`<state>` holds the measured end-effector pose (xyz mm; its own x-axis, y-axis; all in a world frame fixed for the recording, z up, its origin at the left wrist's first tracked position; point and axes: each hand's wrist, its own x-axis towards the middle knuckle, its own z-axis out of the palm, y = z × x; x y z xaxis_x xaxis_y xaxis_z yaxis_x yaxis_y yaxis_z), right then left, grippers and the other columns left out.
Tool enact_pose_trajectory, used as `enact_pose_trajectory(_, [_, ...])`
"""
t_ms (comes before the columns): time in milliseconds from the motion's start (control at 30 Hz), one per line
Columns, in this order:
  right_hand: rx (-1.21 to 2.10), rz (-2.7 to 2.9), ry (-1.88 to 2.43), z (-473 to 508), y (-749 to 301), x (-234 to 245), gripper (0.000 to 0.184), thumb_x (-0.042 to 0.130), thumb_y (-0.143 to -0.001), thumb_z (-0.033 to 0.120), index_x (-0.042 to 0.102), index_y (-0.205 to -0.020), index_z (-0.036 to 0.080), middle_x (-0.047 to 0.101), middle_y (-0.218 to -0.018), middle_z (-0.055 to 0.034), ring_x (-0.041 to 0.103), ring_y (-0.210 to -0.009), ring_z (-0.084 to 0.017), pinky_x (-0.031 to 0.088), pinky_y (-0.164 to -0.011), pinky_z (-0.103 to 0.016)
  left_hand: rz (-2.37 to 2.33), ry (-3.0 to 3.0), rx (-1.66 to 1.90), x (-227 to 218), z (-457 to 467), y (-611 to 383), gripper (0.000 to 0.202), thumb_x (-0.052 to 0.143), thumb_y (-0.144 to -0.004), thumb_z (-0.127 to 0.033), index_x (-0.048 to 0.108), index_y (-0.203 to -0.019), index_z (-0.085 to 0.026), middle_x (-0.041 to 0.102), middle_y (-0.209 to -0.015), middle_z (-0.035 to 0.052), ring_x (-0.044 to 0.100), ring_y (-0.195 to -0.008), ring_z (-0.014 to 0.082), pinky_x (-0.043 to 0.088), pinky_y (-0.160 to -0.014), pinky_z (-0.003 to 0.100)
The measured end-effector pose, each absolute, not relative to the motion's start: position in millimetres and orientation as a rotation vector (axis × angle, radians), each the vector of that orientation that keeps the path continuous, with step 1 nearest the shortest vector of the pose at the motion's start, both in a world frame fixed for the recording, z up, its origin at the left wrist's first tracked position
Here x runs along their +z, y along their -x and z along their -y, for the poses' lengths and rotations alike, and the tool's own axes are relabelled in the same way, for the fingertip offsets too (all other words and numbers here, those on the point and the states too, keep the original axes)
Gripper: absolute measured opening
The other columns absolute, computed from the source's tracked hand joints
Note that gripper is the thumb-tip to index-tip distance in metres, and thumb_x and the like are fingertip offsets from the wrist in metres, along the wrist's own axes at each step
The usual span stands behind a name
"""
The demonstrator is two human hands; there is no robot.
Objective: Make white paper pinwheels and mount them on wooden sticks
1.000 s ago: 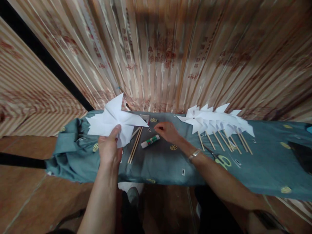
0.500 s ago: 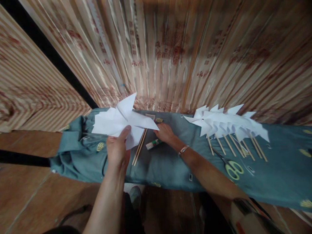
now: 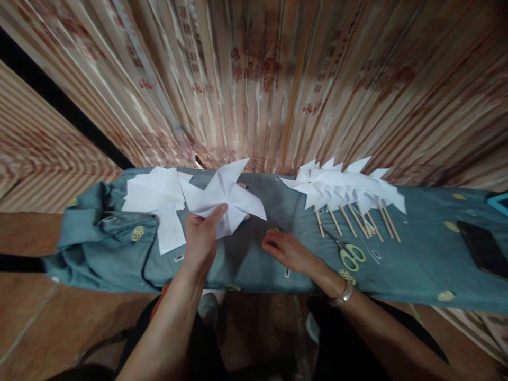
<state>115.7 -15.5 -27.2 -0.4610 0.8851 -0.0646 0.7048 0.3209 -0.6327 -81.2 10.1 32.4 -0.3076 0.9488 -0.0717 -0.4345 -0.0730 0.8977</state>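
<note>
My left hand (image 3: 201, 233) grips a white paper pinwheel (image 3: 243, 198), its thumb pressed on the centre where the folded tips meet. To the right, apart from the pinwheel, is my right hand (image 3: 290, 251) with its fingers curled together. Anything pinched in them is hidden or too small to name. White folded papers (image 3: 153, 188) lie left of my left hand, with a white paper piece (image 3: 170, 233) below them. On the right, several finished pinwheels (image 3: 351, 185) overlap in a row, their wooden sticks (image 3: 334, 220) pointing toward me.
Green-handled scissors (image 3: 351, 257) lie below the row of pinwheels. A dark phone (image 3: 481, 247) rests farther right, near a blue-edged object (image 3: 499, 203) at the frame's edge. Grey-green cloth (image 3: 420, 264) covers the narrow surface, and a patterned curtain (image 3: 254, 106) hangs behind it.
The pinwheel in my left hand has moved right, off the white papers. My right hand has drawn back toward me from beside the glue stick. The glue stick and two loose sticks no longer show.
</note>
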Motion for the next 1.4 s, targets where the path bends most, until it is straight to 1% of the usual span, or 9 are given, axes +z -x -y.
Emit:
enact_pose_trajectory(267, [0.697,2.473,1.616,22.5,-141.8,-25.2,0.016,0.057,-0.089,0.026,0.069,-0.082,0.018,0.068,-0.077,-0.0048,0.063,-0.072,-0.018,0.042,-0.066,-0.028,-1.084,-0.716,1.566,19.6,-20.7,55.1,0.025,0.078,-0.058,-0.02,0.073,-0.082,-0.014,0.074,-0.079,0.0054,0.067,-0.073,0.0187,0.053,-0.071,0.03])
enact_pose_trajectory(400, [0.569,2.502,1.617,24.3,-157.5,-27.5,0.012,0.057,-0.088,0.019,0.068,-0.088,0.018,0.069,-0.079,-0.006,0.064,-0.078,-0.021,0.046,-0.069,-0.031,-1.073,-0.728,1.577,17.3,-25.5,49.2,0.026,0.077,-0.059,-0.02,0.074,-0.084,-0.014,0.074,-0.078,0.0048,0.067,-0.072,0.0184,0.052,-0.069,0.029])
enact_pose_trajectory(533, [0.471,2.349,1.399,25.3,-155.2,-33.0,0.014,0.054,-0.089,0.017,0.067,-0.096,0.018,0.072,-0.092,-0.0061,0.064,-0.085,-0.021,0.049,-0.079,-0.034,-1.073,-0.723,1.553,17.2,-25.2,45.1,0.029,0.078,-0.058,-0.021,0.073,-0.086,-0.015,0.073,-0.076,0.0036,0.065,-0.067,0.0163,0.051,-0.065,0.027])
enact_pose_trajectory(733, [0.334,2.371,1.322,20.8,-130.8,-39.5,0.012,0.057,-0.09,0.024,0.067,-0.09,0.018,0.072,-0.088,-0.006,0.063,-0.083,-0.022,0.05,-0.079,-0.036,-1.057,-0.714,1.516,17.6,-22.3,38.9,0.032,0.079,-0.059,-0.022,0.073,-0.09,-0.018,0.073,-0.076,0.0019,0.066,-0.067,0.0172,0.05,-0.065,0.027])
enact_pose_trajectory(867, [0.246,2.565,1.366,16.6,-125.0,-37.7,0.019,0.05,-0.092,0.018,0.067,-0.086,0.016,0.071,-0.085,-0.0078,0.062,-0.083,-0.023,0.05,-0.08,-0.037,-1.078,-0.727,1.519,18.8,-22.7,35.5,0.033,0.08,-0.058,-0.023,0.072,-0.09,-0.02,0.073,-0.076,0.0013,0.066,-0.068,0.0181,0.05,-0.066,0.028])
enact_pose_trajectory(1033, [0.319,2.435,1.308,19.0,-133.6,-40.0,0.02,0.048,-0.092,0.015,0.068,-0.088,0.015,0.068,-0.105,-0.0106,0.059,-0.1,-0.024,0.048,-0.092,-0.039,-1.077,-0.717,1.532,20.5,-22.7,34.6,0.035,0.08,-0.056,-0.023,0.072,-0.09,-0.022,0.074,-0.081,0.0013,0.067,-0.072,0.019,0.051,-0.068,0.029])
enact_pose_trajectory(1233, [0.476,2.229,1.334,25.1,-156.0,-47.5,0.017,0.052,-0.09,0.018,0.069,-0.091,0.02,0.064,-0.116,-0.0095,0.056,-0.108,-0.024,0.049,-0.093,-0.044,-1.121,-0.725,1.515,18.4,-21.9,36.8,0.033,0.081,-0.056,-0.027,0.072,-0.087,-0.021,0.074,-0.081,0.0025,0.068,-0.077,0.0211,0.051,-0.069,0.031])
enact_pose_trajectory(1300, [0.469,2.21,1.345,26.0,-161.0,-46.5,0.017,0.052,-0.089,0.018,0.069,-0.091,0.02,0.065,-0.112,-0.0094,0.058,-0.106,-0.024,0.048,-0.093,-0.043,-1.119,-0.721,1.512,17.4,-21.4,36.8,0.032,0.081,-0.056,-0.025,0.072,-0.087,-0.021,0.074,-0.081,0.0022,0.068,-0.077,0.0207,0.051,-0.07,0.03])
enact_pose_trajectory(1400, [0.482,2.163,1.382,26.0,-161.0,-42.9,0.016,0.053,-0.09,0.018,0.069,-0.092,0.02,0.071,-0.099,-0.0075,0.062,-0.093,-0.022,0.049,-0.088,-0.04,-1.114,-0.742,1.497,16.3,-20.3,35.0,0.027,0.08,-0.058,-0.024,0.073,-0.084,-0.021,0.074,-0.08,0.0022,0.067,-0.075,0.0202,0.051,-0.069,0.03])
